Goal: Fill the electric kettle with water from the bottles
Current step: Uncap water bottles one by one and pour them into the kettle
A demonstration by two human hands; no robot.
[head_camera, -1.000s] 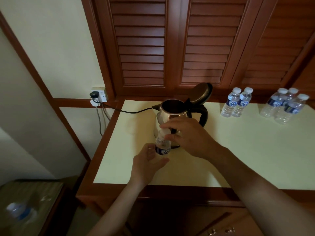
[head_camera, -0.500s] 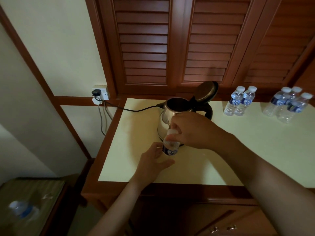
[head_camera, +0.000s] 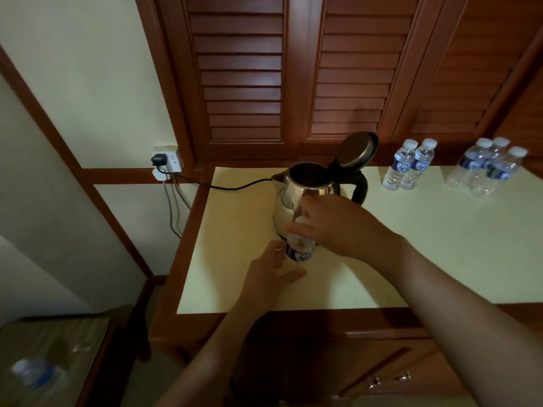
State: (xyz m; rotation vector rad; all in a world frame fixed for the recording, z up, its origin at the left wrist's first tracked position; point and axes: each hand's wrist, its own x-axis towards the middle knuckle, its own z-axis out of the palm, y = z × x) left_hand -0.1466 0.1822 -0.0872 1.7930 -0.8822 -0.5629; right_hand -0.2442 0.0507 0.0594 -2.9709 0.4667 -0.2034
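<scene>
Steel electric kettle (head_camera: 296,201) stands near the middle of the frame on the cream bench (head_camera: 411,245), its lid (head_camera: 357,149) tipped up and back and its mouth open. A black cord (head_camera: 235,188) runs left from it to a wall socket (head_camera: 166,161). Just in front of the kettle a small water bottle (head_camera: 299,251) is upright. The left hand (head_camera: 270,271) wraps its grip round the bottle's lower part, thumb and fingers curled to either side. The right hand (head_camera: 338,224) comes over from the right, its grip closed on the white cap (head_camera: 304,221) with fingertips pinching it. At upper right a pair of bottles (head_camera: 408,165) and a group of three bottles (head_camera: 487,171) stand capped on the bench, well apart from the kettle. A blurred bottle (head_camera: 32,374) lies at lower left on a lower surface
</scene>
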